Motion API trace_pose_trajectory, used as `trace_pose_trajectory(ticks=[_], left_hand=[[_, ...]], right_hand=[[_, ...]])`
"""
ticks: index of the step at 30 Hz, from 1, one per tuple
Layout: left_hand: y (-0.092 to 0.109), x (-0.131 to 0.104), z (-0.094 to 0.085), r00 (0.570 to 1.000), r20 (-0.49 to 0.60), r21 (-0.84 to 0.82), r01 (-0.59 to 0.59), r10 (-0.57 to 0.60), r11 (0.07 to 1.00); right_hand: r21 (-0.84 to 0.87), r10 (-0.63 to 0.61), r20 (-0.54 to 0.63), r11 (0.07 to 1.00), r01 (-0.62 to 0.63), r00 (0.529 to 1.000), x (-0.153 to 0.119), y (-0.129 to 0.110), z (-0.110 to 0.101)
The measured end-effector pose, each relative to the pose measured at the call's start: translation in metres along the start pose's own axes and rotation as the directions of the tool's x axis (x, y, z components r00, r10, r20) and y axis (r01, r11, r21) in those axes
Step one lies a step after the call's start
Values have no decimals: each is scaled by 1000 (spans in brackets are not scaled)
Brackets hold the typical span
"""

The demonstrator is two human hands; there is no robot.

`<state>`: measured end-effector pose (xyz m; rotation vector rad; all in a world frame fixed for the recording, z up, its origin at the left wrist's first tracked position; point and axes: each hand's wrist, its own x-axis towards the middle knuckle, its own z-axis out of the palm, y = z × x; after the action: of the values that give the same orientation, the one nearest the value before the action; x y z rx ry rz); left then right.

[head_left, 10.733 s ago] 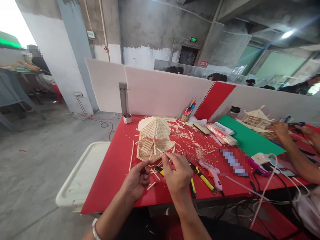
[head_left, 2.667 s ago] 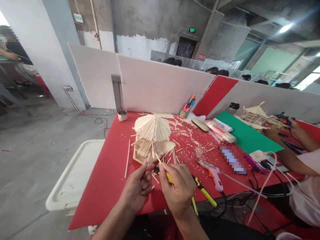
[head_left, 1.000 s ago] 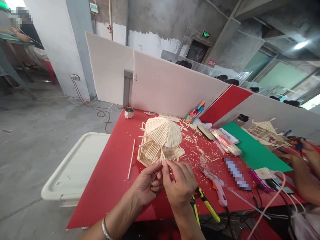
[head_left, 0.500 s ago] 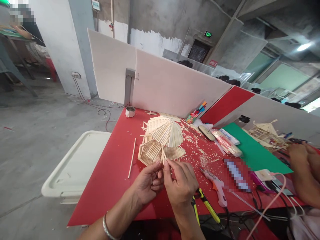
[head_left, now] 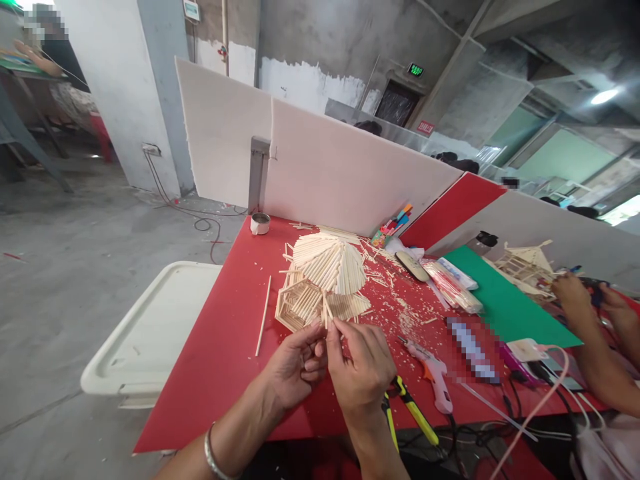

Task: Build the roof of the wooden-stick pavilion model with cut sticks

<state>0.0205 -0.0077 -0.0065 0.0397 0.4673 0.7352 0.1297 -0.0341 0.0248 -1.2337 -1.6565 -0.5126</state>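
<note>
My left hand [head_left: 295, 367] and my right hand [head_left: 363, 363] meet at their fingertips near the front of the red table. Thin wooden sticks [head_left: 327, 311] stand up from the pinched fingers of my right hand. The left fingers are curled against the lower end of the sticks, and the fingertips hide what they hold. Just behind is a hexagonal stick frame [head_left: 290, 308], partly hidden by my hands. Beyond it rests a cone-shaped stick roof [head_left: 333, 263]. A single long stick [head_left: 263, 317] lies to the left.
A pink glue gun [head_left: 437, 380] and yellow-black pliers [head_left: 417, 413] lie right of my hands. Stick scraps, a marker cup [head_left: 383, 235], bagged sticks [head_left: 453, 285] and a green sheet [head_left: 505, 293] are farther right. A white tub [head_left: 150, 327] stands left of the table [head_left: 210, 373].
At the far right, another person's hands have moved up and left toward a stick model. My own hands have hardly moved.
</note>
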Motion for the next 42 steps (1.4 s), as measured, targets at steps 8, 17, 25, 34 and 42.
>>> trace_pose_trajectory(ticks=[8,17,25,34,42], left_hand=[[-1,0,-1,1000,10,-4,-9,9,1000],[-1,1,-1,999,39,3,-14,13,1000],[-1,-10,-5,998,38,61,-60,57,996],[-27,-40,1,955,49,306,-293,292,906],[-43,-45,24,921,2,408,-355,389,841]], right_hand=[[-9,5,-2,1000,-5,1000,0,0,-1],[9,-7,-21,1000,7,1000,0,1,0],[148,76,-57,987,-67,995,-5,-2,-8],[442,585,213,657,-611,783,-35,-20,-30],[572,622,405,399,-717,670,-46,-34,-42]])
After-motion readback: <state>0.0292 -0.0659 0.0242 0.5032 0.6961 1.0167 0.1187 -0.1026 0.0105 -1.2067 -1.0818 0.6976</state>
